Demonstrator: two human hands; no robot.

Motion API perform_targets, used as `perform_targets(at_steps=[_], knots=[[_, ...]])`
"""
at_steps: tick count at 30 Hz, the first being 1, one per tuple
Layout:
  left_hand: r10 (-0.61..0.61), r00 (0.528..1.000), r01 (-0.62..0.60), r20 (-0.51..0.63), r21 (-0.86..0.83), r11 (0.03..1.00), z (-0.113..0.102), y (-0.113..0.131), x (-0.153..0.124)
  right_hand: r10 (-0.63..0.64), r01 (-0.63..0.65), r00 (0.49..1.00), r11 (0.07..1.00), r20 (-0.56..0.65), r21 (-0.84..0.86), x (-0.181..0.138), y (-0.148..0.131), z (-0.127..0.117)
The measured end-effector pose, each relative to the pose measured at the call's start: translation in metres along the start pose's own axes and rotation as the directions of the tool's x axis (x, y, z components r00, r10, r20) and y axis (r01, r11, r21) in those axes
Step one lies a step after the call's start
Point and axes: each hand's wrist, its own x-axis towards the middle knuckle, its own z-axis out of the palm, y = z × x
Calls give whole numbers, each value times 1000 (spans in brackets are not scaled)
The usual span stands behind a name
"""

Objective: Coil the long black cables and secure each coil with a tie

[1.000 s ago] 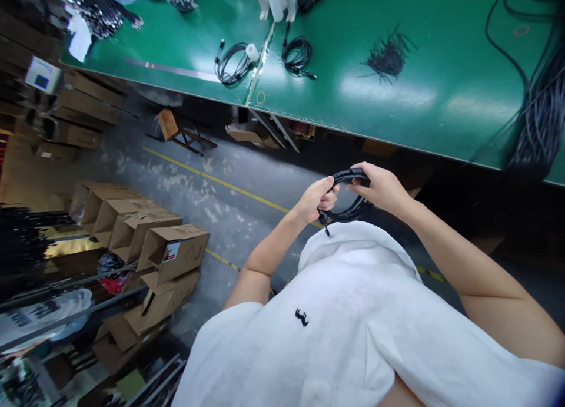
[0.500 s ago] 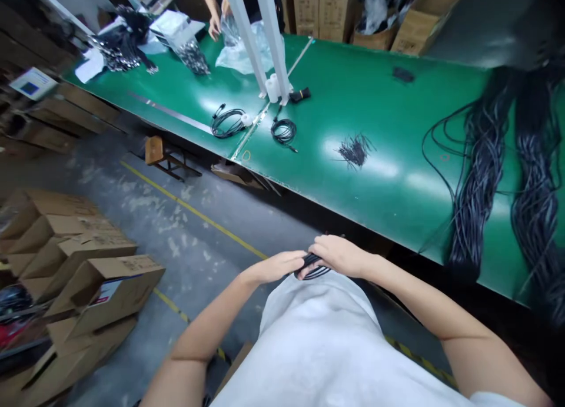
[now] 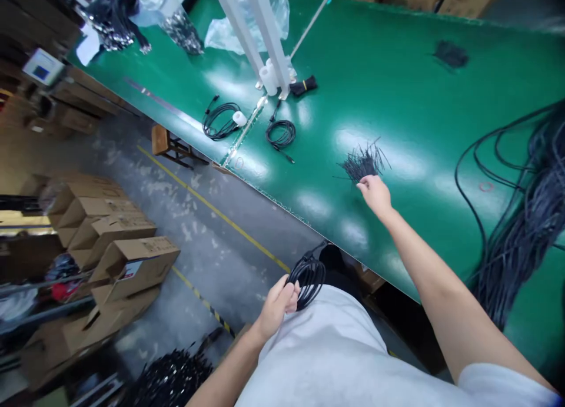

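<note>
My left hand [image 3: 279,305] is closed around a coiled black cable [image 3: 308,280], holding it in front of my white shirt. One end of that cable points up toward the table edge. Over the green table, my right hand [image 3: 375,192] has its fingertips pinched together at the near edge of a pile of thin black twist ties [image 3: 362,161]. Whatever lies between those fingertips is too small to make out. Two more coiled black cables lie to the left of the pile, a tighter coil [image 3: 281,134] and a looser coil [image 3: 218,121].
White posts [image 3: 269,39] rise from the green table [image 3: 397,112] beside a small black bundle [image 3: 303,86]. A thick heap of black cables [image 3: 525,218] covers the right side. Cardboard boxes [image 3: 145,251] stand on the floor at left, near a wooden stool [image 3: 161,141].
My right hand has left the coiled cable and reached forward to the twist ties. The left hand keeps the coil, now hanging looser and more visible. The view has shifted.
</note>
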Motion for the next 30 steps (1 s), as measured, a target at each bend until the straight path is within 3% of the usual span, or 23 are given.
perform_targets(at_steps=[2, 5, 9, 14, 18, 20, 22, 24, 26, 28, 30], knots=[[28, 997, -29, -78, -9, 1000, 5, 4, 3, 111, -120, 991, 985, -77, -127, 41, 20, 6], [45, 987, -46, -152, -1, 999, 8, 6, 7, 113, -120, 992, 980, -57, -157, 63, 33, 15], [61, 984, -62, -165, 0, 998, 7, 5, 19, 109, -116, 993, 976, -51, -182, 55, 38, 11], [98, 991, -93, -88, 50, 994, -1, 15, 37, 142, -150, 988, 972, -57, -183, 37, 42, -16], [122, 992, -118, -36, 97, 988, -7, 26, 47, 213, -221, 974, 965, -71, -141, -13, 41, -37], [133, 990, -127, -45, 108, 986, -9, 32, 49, 226, -232, 972, 968, -68, -93, -62, 35, -36], [158, 987, -153, -32, 132, 979, -9, 36, 49, 154, -160, 986, 982, 69, 103, -122, 19, -26], [184, 983, -185, 24, 171, 968, -9, 39, 48, 18, -142, 955, 905, 297, 401, -178, -10, -6], [192, 974, -214, 121, 203, 955, -8, 39, 45, -73, -250, 894, 738, 443, 627, -217, -46, 18], [165, 960, -219, 227, 237, 946, -8, 38, 42, -62, -350, 886, 561, 459, 750, -232, -81, 40], [125, 945, -208, 303, 261, 943, -10, 36, 38, -45, -351, 916, 388, 398, 852, -230, -106, 55]])
